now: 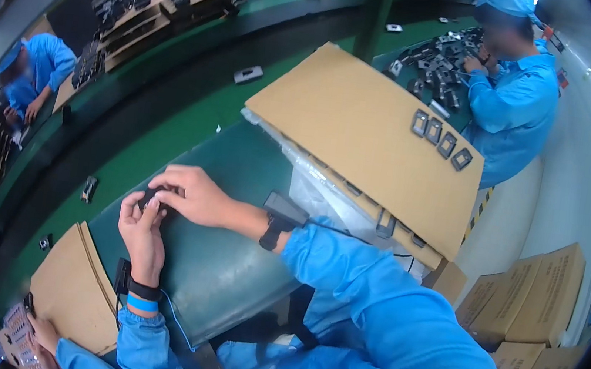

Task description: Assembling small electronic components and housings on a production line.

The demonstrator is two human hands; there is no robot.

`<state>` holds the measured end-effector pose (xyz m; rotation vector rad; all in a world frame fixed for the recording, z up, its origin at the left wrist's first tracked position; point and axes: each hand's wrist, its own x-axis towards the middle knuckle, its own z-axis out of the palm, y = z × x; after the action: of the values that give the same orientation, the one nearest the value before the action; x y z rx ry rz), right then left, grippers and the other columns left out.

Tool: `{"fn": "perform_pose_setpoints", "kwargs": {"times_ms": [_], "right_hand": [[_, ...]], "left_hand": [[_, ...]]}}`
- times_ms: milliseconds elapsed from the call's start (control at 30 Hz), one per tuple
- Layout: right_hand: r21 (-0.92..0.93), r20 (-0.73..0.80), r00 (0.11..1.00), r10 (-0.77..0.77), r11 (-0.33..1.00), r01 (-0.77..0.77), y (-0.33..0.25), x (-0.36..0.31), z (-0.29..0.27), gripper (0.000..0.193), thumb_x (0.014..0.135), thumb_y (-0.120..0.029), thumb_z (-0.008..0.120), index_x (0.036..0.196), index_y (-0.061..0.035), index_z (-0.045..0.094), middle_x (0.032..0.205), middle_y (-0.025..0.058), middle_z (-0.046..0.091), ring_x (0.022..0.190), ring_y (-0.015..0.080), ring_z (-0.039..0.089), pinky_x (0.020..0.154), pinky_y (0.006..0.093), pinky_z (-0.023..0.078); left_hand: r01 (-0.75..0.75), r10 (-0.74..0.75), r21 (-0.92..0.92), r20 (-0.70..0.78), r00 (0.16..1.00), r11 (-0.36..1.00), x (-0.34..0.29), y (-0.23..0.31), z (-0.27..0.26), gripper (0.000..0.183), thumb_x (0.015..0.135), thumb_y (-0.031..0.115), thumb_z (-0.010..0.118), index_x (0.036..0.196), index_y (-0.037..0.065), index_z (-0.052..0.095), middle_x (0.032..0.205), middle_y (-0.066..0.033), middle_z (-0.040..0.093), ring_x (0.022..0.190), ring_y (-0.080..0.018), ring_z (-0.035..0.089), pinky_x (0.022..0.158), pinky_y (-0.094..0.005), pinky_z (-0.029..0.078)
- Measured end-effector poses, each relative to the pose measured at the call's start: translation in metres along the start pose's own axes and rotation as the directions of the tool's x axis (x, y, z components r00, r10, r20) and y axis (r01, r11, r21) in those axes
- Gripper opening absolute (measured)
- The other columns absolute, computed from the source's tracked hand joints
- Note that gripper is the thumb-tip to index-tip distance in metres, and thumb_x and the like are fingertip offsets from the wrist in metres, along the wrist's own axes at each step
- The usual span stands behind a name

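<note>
Fingers [171,178] of your left hand [145,238] and right hand [199,199] pinched a dark part [150,196], seemingly needing gentle, steady pressure!

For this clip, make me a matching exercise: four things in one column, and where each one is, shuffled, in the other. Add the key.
Things
1. small dark part
2. four rectangular parts
3. brown cartons
4. blue band

Places
A. in a row on top of the cardboard sheet
B. around the left wrist
C. at the fingertips of the left hand and right hand
D. stacked at the lower right of the picture

Pairs: 1-C, 2-A, 3-D, 4-B
</note>
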<state>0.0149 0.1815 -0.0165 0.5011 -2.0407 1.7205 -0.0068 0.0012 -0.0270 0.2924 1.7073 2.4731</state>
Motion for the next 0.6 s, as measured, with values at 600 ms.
{"fn": "perform_pose_setpoints", "kwargs": {"times_ms": [600], "right_hand": [[-0.908, -0.261, 0.949, 0.175, 0.289, -0.303, -0.213, -0.225, -0.180, 0.038, 0.076, -0.014, 0.088, 0.110, -0.0061, 0.072, 0.117, 0.0082, 0.065, 0.113, 0.0331, 0.058, 0.094, 0.0452, 0.049]], "left_hand": [[0.017, -0.015, 0.059, -0.033, 0.999, 0.998, 0.001, 0.001, -0.007, 0.026, 0.100, 0.005, 0.071, 0.125, 0.007, 0.063, 0.109, -0.0031, 0.070, 0.100, -0.0123, 0.069, 0.082, -0.0266, 0.057]]}}
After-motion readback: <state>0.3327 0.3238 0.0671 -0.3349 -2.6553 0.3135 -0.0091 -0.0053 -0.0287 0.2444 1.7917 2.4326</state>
